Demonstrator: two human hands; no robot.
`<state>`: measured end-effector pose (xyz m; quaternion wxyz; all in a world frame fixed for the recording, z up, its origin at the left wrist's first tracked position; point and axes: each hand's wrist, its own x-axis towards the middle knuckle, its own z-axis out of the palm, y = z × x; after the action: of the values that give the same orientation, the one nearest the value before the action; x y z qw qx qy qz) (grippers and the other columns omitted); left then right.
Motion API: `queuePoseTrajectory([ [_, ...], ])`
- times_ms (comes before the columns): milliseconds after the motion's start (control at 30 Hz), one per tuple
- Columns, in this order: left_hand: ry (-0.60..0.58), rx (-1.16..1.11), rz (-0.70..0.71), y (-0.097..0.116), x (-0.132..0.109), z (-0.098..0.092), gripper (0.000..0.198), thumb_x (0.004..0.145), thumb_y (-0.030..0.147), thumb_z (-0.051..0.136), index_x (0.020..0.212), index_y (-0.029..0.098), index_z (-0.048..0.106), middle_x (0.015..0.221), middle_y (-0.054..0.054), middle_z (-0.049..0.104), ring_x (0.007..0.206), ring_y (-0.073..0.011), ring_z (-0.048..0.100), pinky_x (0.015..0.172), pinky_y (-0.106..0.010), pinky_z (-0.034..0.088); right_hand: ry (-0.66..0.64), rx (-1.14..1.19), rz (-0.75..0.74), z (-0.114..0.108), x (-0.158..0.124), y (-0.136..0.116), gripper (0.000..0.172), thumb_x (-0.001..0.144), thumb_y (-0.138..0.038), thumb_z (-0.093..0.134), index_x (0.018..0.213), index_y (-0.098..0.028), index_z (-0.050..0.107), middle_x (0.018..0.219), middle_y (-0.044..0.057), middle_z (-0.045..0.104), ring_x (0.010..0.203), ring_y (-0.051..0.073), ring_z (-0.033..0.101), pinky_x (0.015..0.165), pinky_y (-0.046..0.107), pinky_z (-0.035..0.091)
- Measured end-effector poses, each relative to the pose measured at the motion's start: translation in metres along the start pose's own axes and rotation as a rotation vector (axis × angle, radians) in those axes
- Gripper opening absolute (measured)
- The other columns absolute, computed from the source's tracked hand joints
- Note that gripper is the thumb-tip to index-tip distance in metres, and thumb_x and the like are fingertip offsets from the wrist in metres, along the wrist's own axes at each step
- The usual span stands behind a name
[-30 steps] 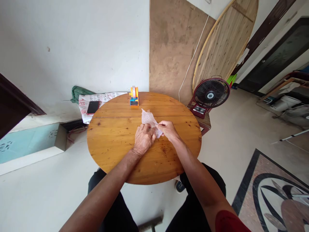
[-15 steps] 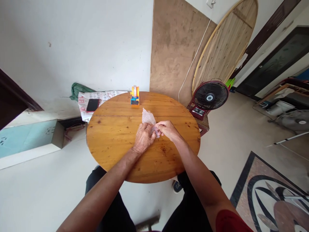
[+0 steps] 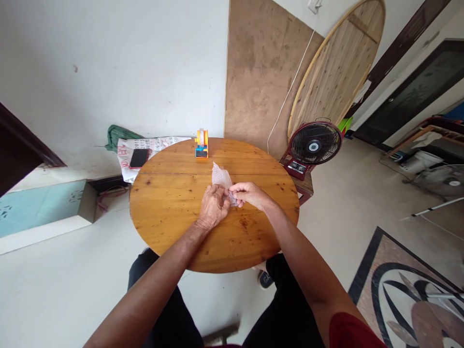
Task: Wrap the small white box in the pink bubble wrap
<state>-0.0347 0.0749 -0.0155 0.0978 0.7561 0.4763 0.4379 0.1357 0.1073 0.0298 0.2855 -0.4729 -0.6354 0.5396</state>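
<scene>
A crumpled piece of clear bubble wrap (image 3: 221,176) lies over the middle of the round wooden table (image 3: 166,212). On its near left edge, my left hand (image 3: 214,204) is closed, with the fingers bent onto the wrap. Opposite it, my right hand (image 3: 250,194) pinches the wrap's right part between thumb and fingers. The fingertips of both hands almost meet. Whatever may be inside the wrap is hidden by the fingers. Beyond the hands, an orange and blue tape dispenser (image 3: 202,144) stands near the table's far edge.
Left of the table, a dark phone (image 3: 139,158) rests on a white printed sack (image 3: 125,169). A red fan (image 3: 313,145) stands on a stool at the right. Behind it, a large round wooden tabletop (image 3: 337,63) leans against the wall.
Both hands stay at the bubble wrap with only slight finger shifts. My right fingertips have moved a little left, towards my left hand.
</scene>
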Motion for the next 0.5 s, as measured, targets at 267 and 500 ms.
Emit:
queuePoseTrajectory([
  [267,0.049,-0.051,0.008,-0.002,0.001,0.001,0.013,0.075,0.015,0.055,0.086,0.017,0.063,0.094,-0.008,0.062,0.090,-0.0223,0.054,0.085,-0.036,0.046,0.070,-0.190,-0.085,0.010,0.004,0.001,0.022,0.069,-0.015,0.061,0.089,-0.013,0.071,0.058,-0.006,0.051,0.049,0.006,0.045,0.049,0.019,0.036],
  [500,0.062,-0.106,-0.119,0.003,0.006,0.002,0.013,0.083,0.027,0.057,0.076,0.019,0.063,0.087,-0.005,0.064,0.088,-0.0204,0.056,0.083,-0.033,0.046,0.055,-0.600,-0.185,0.011,-0.004,-0.013,0.024,0.073,-0.014,0.053,0.088,-0.017,0.071,0.063,-0.005,0.054,0.058,0.009,0.042,0.054,0.021,0.029],
])
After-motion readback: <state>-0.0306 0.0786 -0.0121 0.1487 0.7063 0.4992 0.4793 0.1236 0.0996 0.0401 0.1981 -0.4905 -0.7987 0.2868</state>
